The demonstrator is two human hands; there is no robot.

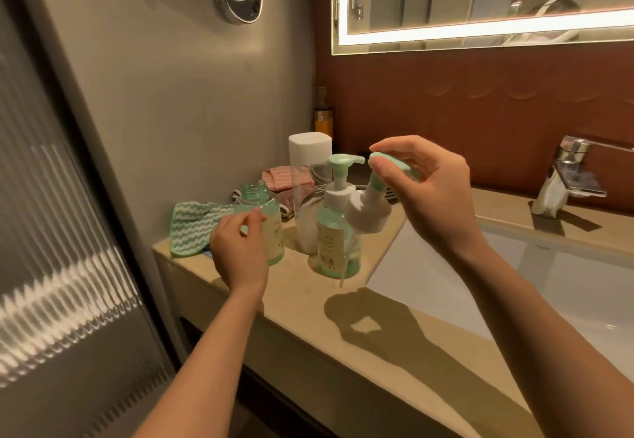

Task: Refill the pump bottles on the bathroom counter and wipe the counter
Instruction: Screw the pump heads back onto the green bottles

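An uncapped green pump bottle [266, 218] stands on the beige counter [308, 314], and my left hand [238, 249] grips its body. My right hand [425, 183] pinches the green top of the removed pump head [370, 208] and holds it in the air, its thin dip tube hanging down to the counter. Behind that pump head stands a second green bottle [334, 235] with its own pump fitted. A green and white wavy cloth [195, 228] lies at the counter's left end.
A tall clear bottle with a white cap [308, 177] stands behind the green bottles, with folded pink cloths [283, 178] beside it. The white sink basin [514, 273] lies to the right under a chrome tap [566, 177]. A wall and a glass door close off the left side.
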